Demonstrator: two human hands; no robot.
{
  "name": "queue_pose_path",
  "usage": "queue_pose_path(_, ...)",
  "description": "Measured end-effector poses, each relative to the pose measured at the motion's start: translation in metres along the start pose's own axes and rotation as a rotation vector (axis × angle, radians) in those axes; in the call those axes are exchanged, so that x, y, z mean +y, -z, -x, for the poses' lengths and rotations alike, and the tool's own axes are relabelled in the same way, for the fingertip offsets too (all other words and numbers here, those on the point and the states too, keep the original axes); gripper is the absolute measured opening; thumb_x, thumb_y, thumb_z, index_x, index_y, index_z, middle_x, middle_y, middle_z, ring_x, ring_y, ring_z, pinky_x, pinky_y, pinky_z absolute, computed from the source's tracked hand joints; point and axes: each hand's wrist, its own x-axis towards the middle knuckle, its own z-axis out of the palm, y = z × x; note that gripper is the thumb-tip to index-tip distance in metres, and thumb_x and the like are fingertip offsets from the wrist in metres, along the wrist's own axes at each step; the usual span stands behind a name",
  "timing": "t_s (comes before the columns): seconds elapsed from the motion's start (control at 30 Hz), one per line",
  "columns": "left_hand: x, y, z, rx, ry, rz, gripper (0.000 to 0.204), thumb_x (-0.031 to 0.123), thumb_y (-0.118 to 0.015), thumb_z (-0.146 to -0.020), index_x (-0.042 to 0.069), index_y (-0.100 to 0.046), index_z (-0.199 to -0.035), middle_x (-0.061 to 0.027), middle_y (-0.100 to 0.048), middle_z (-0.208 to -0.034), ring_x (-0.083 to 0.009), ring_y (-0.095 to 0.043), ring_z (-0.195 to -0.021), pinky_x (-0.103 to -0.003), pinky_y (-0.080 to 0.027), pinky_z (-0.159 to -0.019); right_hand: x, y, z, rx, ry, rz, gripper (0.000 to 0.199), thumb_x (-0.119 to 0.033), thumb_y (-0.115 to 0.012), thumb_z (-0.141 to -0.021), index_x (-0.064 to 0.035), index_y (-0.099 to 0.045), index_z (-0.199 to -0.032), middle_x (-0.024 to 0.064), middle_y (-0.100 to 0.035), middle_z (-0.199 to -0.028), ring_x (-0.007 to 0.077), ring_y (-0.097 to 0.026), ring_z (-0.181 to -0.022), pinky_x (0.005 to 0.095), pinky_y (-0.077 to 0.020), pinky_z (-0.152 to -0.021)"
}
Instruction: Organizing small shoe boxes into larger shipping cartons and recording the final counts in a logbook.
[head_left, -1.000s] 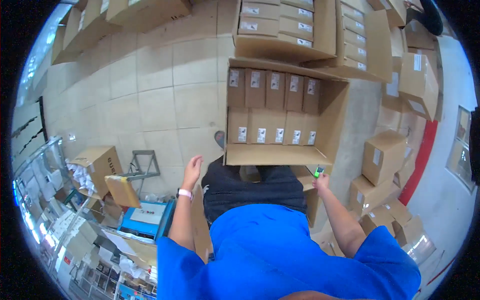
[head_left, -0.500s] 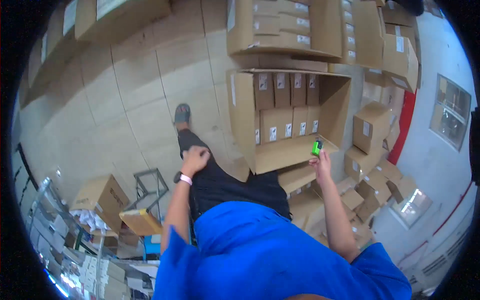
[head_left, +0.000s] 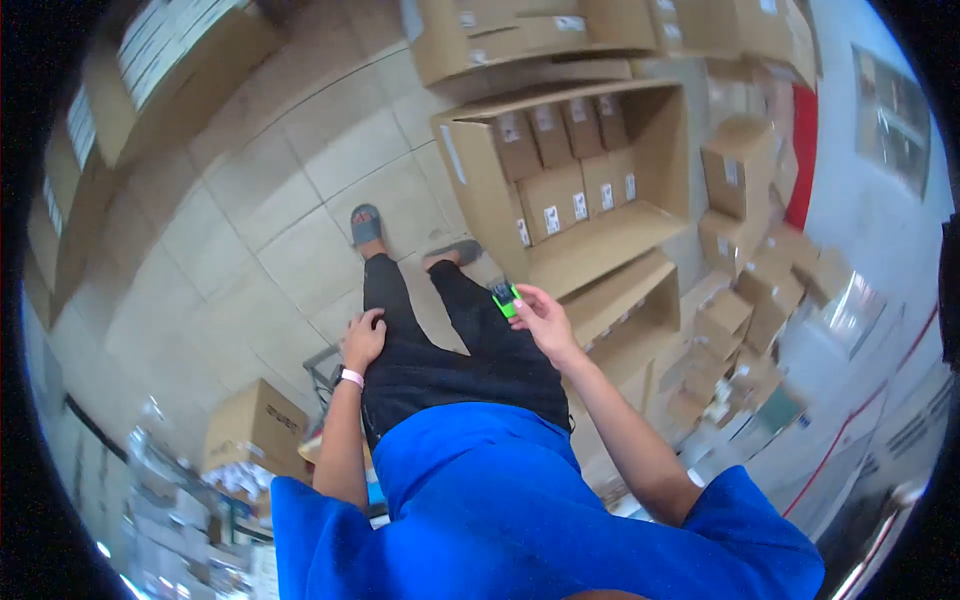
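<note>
My right hand (head_left: pixel 545 325) is closed on a small bright green and black device (head_left: pixel 505 297), pinched between thumb and fingers. It is in front of my right thigh; what kind of device it is cannot be made out. My left hand (head_left: pixel 364 340) hangs by my left thigh with nothing in it, fingers apart and loosely bent. Right of my legs a large cardboard carton (head_left: pixel 603 250) lies with its mouth toward me. Inside, two rows of smaller brown boxes (head_left: pixel 556 207) with white labels stand against its far side.
Another open carton (head_left: pixel 630 292) lies just nearer. More big cartons (head_left: pixel 540 35) stand beyond, and others (head_left: pixel 190 85) at the far left. Brown boxes (head_left: pixel 740 170) pile up by the wall at right. A carton (head_left: pixel 255 425) and cluttered shelving (head_left: pixel 170 500) are at lower left. Tiled floor (head_left: pixel 300 190) spreads ahead.
My right hand has come left with the green device, from over the carton's edge to in front of my thigh. The view has turned, and both my feet now show.
</note>
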Motion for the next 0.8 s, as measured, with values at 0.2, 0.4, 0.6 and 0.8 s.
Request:
queue_pose_path(0.2,0.099,0.056,-0.028,0.031,0.044,-0.394,0.053,0.039,-0.057,-0.094,0.017,-0.058,-0.142,-0.0297,-0.064,-0.127,-0.0467,-0.062,-0.117,-0.053,-0.049,-0.103,-0.016,0.075,-0.052,0.386,0.263,0.121,0.032,-0.018,-0.063,-0.103,-0.0088,-0.062,-0.134,0.0074,-0.07,-0.097,0.012,-0.064,-0.078,0.0289,-0.0537,-0.072)
queue_pose_path(0.4,0.313,0.044,-0.093,0.08,0.041,-0.533,0.06,0.042,-0.06,-0.095,0.011,-0.05,-0.146,-0.0341,-0.065,-0.124,-0.0494,-0.063,-0.115,-0.054,-0.05,-0.099,0.06,0.231,-0.142,0.632,0.118,0.159,0.036,-0.027,-0.071,-0.098,-0.0091,-0.062,-0.127,0.0095,-0.07,-0.09,0.0204,-0.066,-0.08,0.0377,-0.0544,-0.073)
queue_pose_path(0.6,0.321,0.03,-0.234,-0.233,0.11,-0.805,0.102,0.075,-0.062,-0.083,0.011,-0.038,-0.158,-0.0303,-0.06,-0.139,-0.0452,-0.056,-0.133,-0.047,-0.042,-0.114,0.021,0.255,-0.24,0.643,0.006,-0.114,0.037,-0.031,-0.08,-0.091,-0.0061,-0.061,-0.11,0.0103,-0.071,-0.092,0.0211,-0.068,-0.083,0.0371,-0.0551,-0.075)
queue_pose_path(0.8,0.416,-0.073,-0.312,-0.182,0.218,-1.352,0.093,0.062,-0.073,-0.079,0.02,-0.04,-0.156,-0.0252,-0.065,-0.129,-0.0404,-0.065,-0.121,-0.047,-0.053,-0.101,0.062,0.296,-0.351,0.489,-0.104,-0.297,0.038,-0.035,-0.079,-0.092,-0.0055,-0.062,-0.109,0.0103,-0.071,-0.099,0.0217,-0.068,-0.089,0.0364,-0.0547,-0.079)
